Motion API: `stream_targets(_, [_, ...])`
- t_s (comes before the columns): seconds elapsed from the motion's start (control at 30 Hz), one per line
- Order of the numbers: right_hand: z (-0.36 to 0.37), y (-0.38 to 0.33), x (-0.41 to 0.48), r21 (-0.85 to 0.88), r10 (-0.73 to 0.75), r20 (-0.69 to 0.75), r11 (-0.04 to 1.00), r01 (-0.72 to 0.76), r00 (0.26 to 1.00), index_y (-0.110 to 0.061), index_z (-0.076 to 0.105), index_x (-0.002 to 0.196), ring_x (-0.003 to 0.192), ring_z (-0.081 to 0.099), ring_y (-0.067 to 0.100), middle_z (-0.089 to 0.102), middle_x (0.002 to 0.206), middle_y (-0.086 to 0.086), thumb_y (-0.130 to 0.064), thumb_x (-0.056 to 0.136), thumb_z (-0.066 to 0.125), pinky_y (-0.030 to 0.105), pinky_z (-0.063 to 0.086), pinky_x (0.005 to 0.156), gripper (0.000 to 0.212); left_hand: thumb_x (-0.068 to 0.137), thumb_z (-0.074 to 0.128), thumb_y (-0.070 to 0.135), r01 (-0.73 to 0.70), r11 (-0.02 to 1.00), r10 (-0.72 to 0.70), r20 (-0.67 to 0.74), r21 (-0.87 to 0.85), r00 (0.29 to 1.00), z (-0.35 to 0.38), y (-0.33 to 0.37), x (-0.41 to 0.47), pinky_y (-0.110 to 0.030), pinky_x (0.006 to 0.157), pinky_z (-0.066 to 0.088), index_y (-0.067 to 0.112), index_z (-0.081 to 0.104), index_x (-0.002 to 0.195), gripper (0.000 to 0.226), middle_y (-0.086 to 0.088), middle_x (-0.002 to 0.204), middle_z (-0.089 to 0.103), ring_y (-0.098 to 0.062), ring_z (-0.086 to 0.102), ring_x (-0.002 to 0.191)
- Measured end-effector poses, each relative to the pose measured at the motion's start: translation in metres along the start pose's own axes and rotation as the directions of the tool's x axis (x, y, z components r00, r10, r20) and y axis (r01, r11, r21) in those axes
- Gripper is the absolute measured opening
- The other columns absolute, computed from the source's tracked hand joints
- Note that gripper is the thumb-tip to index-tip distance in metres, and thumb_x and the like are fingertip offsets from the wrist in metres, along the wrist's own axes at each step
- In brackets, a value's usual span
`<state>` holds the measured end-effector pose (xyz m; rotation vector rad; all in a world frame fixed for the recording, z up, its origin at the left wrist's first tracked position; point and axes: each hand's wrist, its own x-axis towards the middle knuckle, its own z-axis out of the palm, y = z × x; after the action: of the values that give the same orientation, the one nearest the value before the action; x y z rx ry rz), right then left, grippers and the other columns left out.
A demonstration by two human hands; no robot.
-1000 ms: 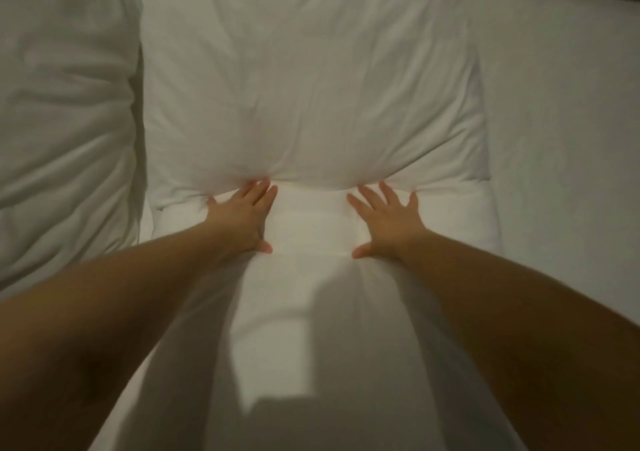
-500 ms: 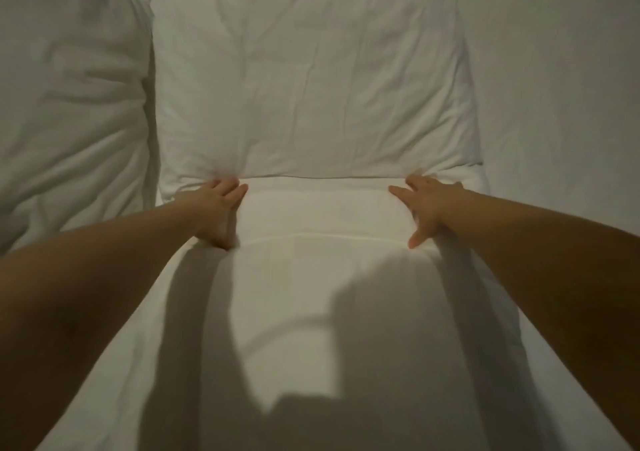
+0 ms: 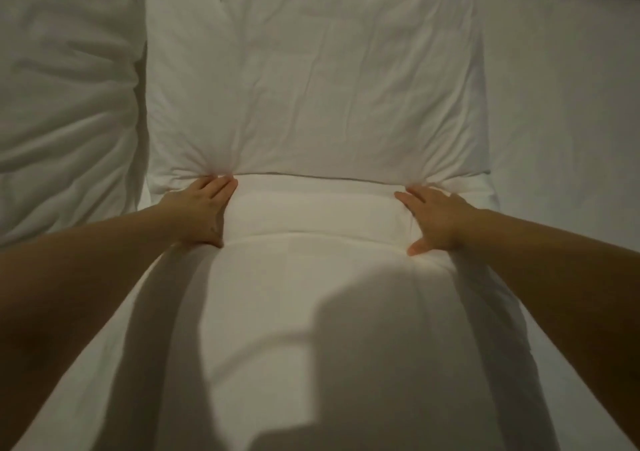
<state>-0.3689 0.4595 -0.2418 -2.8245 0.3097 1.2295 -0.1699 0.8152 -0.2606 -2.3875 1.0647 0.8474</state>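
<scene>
- rumpled bedding (image 3: pixel 65 97) at far left, likely a second pillow. It lies just beside the main pillow with a dark gap between them, and no hand is on it.
- left hand (image 3: pixel 204 208) is flat, with straight fingers held together. It grips nothing; the palm presses on the duvet cuff and the fingertips push in under the pillow's near left corner.
- pillow (image 3: pixel 311 79) is in the centre, lying flat at the head of the bed. Its near edge touches the cuff and is puckered where the fingertips dig in on both sides.
- duvet cuff (image 3: pixel 311 208) is the folded band running between the two hands, tight against the pillow. The rest of the duvet (image 3: pixel 311 329) runs toward the camera, partly in shadow.
- right hand (image 3: pixel 433 218) is also flat and spread, thumb out, holding nothing. Its fingertips are at the pillow's near right corner.
- bed sheet (image 3: pixel 561 111) at right is bare and smooth.
- Risk: an uneven push from either hand would probably skew the pillow toward the rumpled bedding or set the cuff crooked.
- Risk: pressing too deep would probably leave dents at the corners, and dragging the palms could wrinkle the cuff.
</scene>
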Motion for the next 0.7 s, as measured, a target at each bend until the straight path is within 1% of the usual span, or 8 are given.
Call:
stream_targets(0.07, [-0.009,0.016,-0.014,-0.107,0.021,0.058,0.994,-0.015,0.998,-0.029,-0.008,0.152,0.148,-0.002,0.021,-0.009,0.16,-0.002,-0.058,0.073,0.072,0.052,0.01,0.117,0.116,0.069,0.064,0.066,0.006,0.995,-0.007,0.01,0.095,1.0,-0.011,-0.009,-0.008,-0.04,0.116,0.022,0.023,-0.007,0.151,0.117,0.005,0.159,-0.003,-0.017,0.003,0.146])
stream_targets(0.17, [-0.009,0.029,-0.022,-0.16,0.08,0.084,0.985,-0.066,0.993,-0.026,-0.011,0.152,0.148,-0.002,0.019,-0.011,0.16,-0.002,-0.055,0.074,0.073,0.05,0.009,0.117,0.118,0.065,0.059,0.073,0.045,0.981,-0.05,0.018,0.189,0.999,-0.015,-0.016,-0.01,-0.043,0.109,0.034,0.025,-0.008,0.151,0.119,0.01,0.159,-0.004,-0.011,0.005,0.146])
stream_targets(0.3, [0.022,0.014,-0.006,-0.196,0.122,-0.092,0.971,-0.138,0.988,-0.017,-0.01,0.152,0.147,0.005,0.018,-0.005,0.161,0.001,-0.055,0.072,0.073,0.054,0.012,0.114,0.121,0.067,0.059,0.075,0.088,0.944,-0.076,-0.049,0.319,0.996,0.001,-0.005,0.005,-0.045,0.099,0.042,0.019,-0.011,0.151,0.122,0.006,0.159,-0.005,-0.012,0.007,0.145])
stream_targets(0.4, [0.029,-0.002,-0.013,-0.265,0.155,-0.156,0.945,-0.192,0.976,-0.01,-0.005,0.152,0.147,0.012,0.023,0.003,0.16,0.006,-0.046,0.083,0.065,0.056,0.018,0.112,0.104,0.083,0.055,0.059,0.137,0.917,-0.077,-0.169,0.375,0.983,0.01,0.004,-0.005,-0.041,0.087,0.047,0.011,-0.006,0.151,0.103,0.0,0.159,0.001,-0.015,0.013,0.144])
stream_targets(0.47, [0.043,-0.015,-0.03,-0.239,0.095,-0.303,0.956,-0.172,0.948,-0.005,0.007,0.15,0.141,0.028,0.035,0.017,0.157,0.017,-0.03,0.093,0.038,0.065,0.026,0.106,0.07,0.097,0.038,0.043,0.169,0.938,-0.106,-0.214,0.303,0.971,0.022,0.009,-0.024,-0.045,0.091,0.045,0.011,-0.001,0.152,0.074,-0.002,0.16,0.003,-0.016,0.012,0.145])
stream_targets(0.53, [0.062,-0.022,-0.057,-0.137,0.128,-0.311,0.975,-0.178,0.942,-0.005,0.008,0.151,0.143,0.025,0.036,0.015,0.158,0.016,-0.022,0.094,0.008,0.066,0.023,0.107,0.059,0.1,0.024,0.041,0.207,0.968,-0.184,-0.159,0.141,0.97,0.04,0.006,-0.047,-0.049,0.104,0.037,0.018,0.0,0.152,0.062,0.001,0.16,0.001,-0.013,0.006,0.146])
stream_targets(0.6, [0.08,-0.028,-0.093,-0.102,0.19,-0.161,0.973,-0.208,0.968,-0.014,0.0,0.153,0.148,0.006,0.023,0.0,0.161,0.003,-0.017,0.102,0.005,0.053,0.014,0.115,0.052,0.099,0.021,0.048,0.23,0.972,-0.231,-0.008,-0.039,0.973,0.052,0.003,-0.075,-0.049,0.113,0.025,0.022,-0.003,0.152,0.065,0.003,0.16,-0.005,-0.015,0.002,0.147])
stream_targets(0.7, [0.104,-0.038,-0.144,-0.073,0.166,-0.11,0.982,-0.174,0.98,-0.018,0.0,0.154,0.148,0.003,0.019,0.0,0.161,-0.002,-0.021,0.098,-0.003,0.047,0.013,0.117,0.056,0.1,0.016,0.051,0.238,0.948,-0.236,0.038,-0.21,0.971,0.069,0.009,-0.129,-0.045,0.116,0.019,0.026,-0.007,0.151,0.062,0.004,0.159,-0.01,-0.018,0.004,0.147])
